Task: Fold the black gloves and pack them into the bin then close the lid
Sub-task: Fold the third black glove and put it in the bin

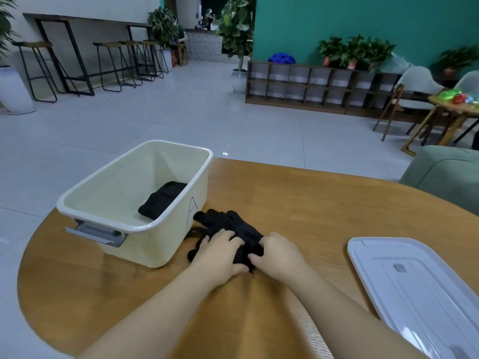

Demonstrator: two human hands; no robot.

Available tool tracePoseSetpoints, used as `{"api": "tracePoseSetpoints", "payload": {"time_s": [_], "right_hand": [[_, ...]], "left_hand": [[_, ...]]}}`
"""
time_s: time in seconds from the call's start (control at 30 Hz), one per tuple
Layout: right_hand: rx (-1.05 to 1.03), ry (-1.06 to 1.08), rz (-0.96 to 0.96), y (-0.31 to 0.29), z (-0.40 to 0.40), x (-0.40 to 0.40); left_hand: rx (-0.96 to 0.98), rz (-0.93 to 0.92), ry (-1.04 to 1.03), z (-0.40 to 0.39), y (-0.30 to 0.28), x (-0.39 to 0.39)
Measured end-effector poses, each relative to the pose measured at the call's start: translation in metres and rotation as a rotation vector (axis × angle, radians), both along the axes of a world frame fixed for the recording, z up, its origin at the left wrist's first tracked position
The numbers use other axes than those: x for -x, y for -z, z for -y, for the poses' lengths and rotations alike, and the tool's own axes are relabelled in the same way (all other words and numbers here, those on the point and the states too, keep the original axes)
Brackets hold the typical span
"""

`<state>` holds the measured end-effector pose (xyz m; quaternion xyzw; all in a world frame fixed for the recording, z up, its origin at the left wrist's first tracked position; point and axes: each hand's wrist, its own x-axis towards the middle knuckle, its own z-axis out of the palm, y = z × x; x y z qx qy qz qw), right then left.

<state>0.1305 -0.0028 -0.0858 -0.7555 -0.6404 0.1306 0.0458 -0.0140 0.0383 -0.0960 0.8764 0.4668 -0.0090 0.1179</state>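
A cream bin (111, 193) marked "A" stands open on the round wooden table (311, 203), left of centre. A folded black glove (162, 199) lies inside it on the bottom. Black gloves (228, 224) lie in a loose heap on the table just right of the bin. My left hand (220, 252) rests on top of the heap with its thumb curled under the near edge. My right hand (278, 252) grips the heap's right near edge between thumb and fingers. The white lid (414, 288) lies flat at the table's right edge.
A green sofa arm (445, 174) stands beyond the table on the right. Chairs, a low shelf with plants and bar stools stand farther off across the tiled floor. Bare tabletop shows between the gloves and the lid.
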Motion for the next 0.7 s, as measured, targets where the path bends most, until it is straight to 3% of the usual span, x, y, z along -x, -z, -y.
{"api": "tracePoseSetpoints", "payload": {"time_s": [0.2,0.4,0.7], "right_hand": [[0.039,-0.119,-0.247,0.002,0.013,-0.02],[0.102,-0.057,-0.191,-0.007,0.017,-0.016],[0.323,-0.017,-0.352,-0.026,0.016,-0.014]], "left_hand": [[-0.157,0.157,0.014,-0.002,0.012,0.016],[0.004,0.692,-0.152,-0.005,0.004,0.014],[-0.218,0.997,-0.185,-0.007,-0.036,0.003]]}}
